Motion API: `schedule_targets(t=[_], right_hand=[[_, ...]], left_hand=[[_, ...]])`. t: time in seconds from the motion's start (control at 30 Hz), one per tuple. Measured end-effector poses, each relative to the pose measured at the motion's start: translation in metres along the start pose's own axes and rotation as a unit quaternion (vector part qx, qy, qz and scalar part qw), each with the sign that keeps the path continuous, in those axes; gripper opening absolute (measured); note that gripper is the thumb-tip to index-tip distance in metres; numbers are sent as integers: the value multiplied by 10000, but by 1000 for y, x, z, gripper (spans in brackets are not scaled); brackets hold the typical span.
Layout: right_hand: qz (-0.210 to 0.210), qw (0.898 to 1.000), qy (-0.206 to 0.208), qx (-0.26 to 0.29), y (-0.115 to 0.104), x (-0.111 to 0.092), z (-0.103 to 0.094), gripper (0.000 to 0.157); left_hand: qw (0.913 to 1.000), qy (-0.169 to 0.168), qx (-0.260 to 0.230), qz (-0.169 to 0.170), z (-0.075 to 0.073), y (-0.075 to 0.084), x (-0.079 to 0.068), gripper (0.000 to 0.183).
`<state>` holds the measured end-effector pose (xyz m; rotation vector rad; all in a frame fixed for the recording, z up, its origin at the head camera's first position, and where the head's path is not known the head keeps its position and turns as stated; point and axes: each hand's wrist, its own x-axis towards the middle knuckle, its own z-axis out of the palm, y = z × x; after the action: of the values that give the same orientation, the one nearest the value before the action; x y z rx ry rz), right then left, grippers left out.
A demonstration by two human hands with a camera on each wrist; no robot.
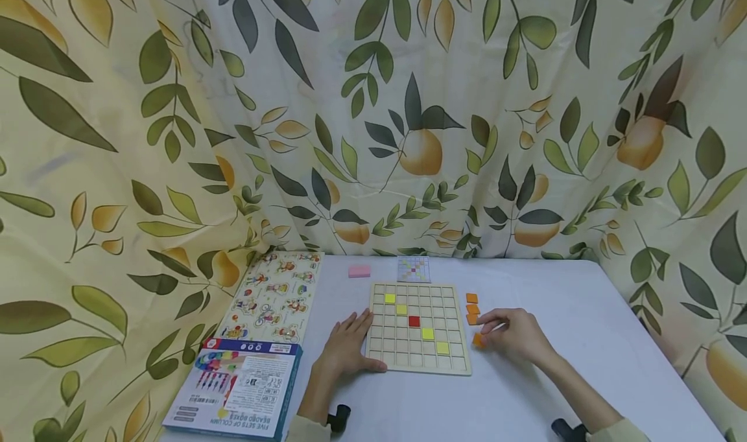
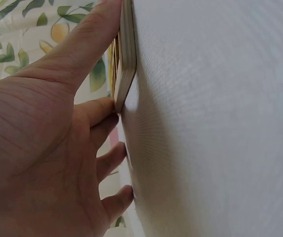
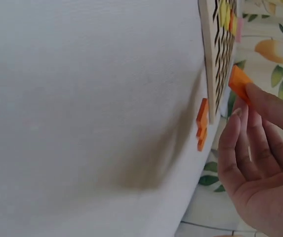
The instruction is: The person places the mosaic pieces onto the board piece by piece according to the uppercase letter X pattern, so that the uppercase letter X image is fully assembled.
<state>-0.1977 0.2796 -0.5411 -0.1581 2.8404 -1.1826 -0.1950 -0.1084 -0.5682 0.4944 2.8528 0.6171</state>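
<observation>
A square wooden grid board (image 1: 390,358) lies on the table with yellow tiles (image 1: 428,334) and one red tile (image 1: 414,321) along a diagonal. My left hand (image 1: 345,346) rests at the board's left side, thumb on the near corner and fingers spread along the edge. In the left wrist view the thumb and index finger touch the board's edge (image 2: 127,64). My right hand (image 1: 516,335) pinches an orange tile (image 3: 239,84) between thumb and fingers, above the table right of the board. More orange tiles (image 1: 472,298) lie in a column beside the board.
Behind the board lie a pink block (image 1: 359,271) and a small pattern card (image 1: 413,269). To the left are a sheet of printed figures (image 1: 280,286) and a blue-and-white box (image 1: 245,390). A leaf-patterned curtain (image 1: 373,189) hangs behind the white table (image 1: 554,280).
</observation>
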Motion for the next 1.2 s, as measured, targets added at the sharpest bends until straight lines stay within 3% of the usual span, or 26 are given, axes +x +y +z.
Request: schedule_targets(t=[0.33,0.83,1.2], right_hand=[[-311,9982,-81,504,-18,35,11,30],[6,9935,-191,1122,-20,90,31,29],[-11,9959,-80,900,-23,112,42,18]], left_hand=[[10000,5,20,-46,0,-1,0,118],[10000,12,-22,-51,1,-4,0,118],[10000,51,13,10,3,-3,2,120]])
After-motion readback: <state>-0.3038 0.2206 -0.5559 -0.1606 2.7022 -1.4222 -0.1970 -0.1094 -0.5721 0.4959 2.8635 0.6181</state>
